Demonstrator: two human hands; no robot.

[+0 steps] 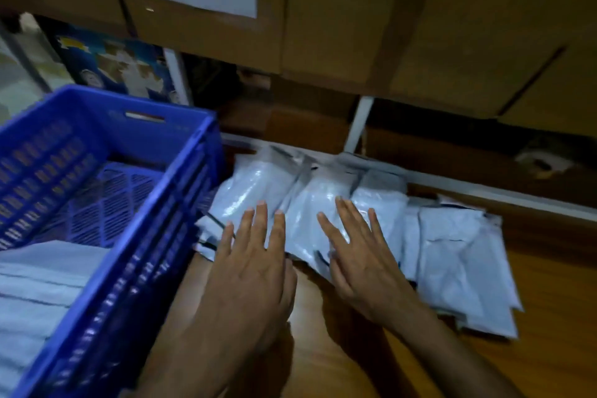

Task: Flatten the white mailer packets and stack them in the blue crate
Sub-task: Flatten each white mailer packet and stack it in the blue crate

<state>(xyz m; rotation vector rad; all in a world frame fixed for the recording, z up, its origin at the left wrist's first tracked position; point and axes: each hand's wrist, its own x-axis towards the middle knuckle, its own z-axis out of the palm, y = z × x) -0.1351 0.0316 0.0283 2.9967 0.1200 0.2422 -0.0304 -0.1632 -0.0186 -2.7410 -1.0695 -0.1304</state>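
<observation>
Both hands, the left hand (250,265) and the right hand (361,257), lie flat with fingers spread straight over the white mailer packets (326,213) piled mid-frame on the wooden floor (555,294). At the left of the frame stands the blue crate (181,191), with flattened packets (35,294) stacked inside its lower-left part.

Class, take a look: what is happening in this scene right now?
A person reaches both open hands over a pile of white mailer packets on the wooden floor. The left hand and right hand have straight, spread fingers. Beside them, the blue crate already holds some flat packets.
</observation>
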